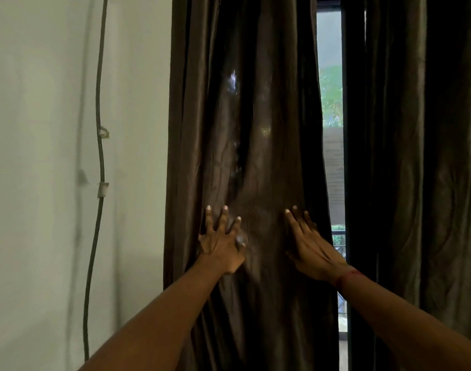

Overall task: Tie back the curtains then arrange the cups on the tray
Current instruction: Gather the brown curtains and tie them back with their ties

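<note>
Writing: no brand, label or lettering can be read anywhere in view.
Left hand [221,245]: arm stretched forward and up, palm pressed against the left curtain, fingers [223,218] spread wide and lightly hooked into the folds; nothing is enclosed in it, though a pale blurred patch sits at the thumb side (too smeared to identify).
Right hand [313,250]: arm reaching in from the lower right, palm flat on the same panel, fingers straight and together, pointing up and slightly toward the left hand; released, gripping nothing. A red thread [348,274] circles its wrist.
Left curtain [250,129]: dark brown, glossy, hanging in vertical folds under both hands; the cloth between the hands puckers into a crease running upward.
Right curtain [416,170]: same fabric, hanging well to the right of the right hand, untouched.
Window gap [332,103]: narrow strip of daylight and greenery just beyond the right hand, between the two panels.
Cable [99,170]: dark, running down the pale wall [41,156] well to the left of the left hand, fixed by a pale clip.
</note>
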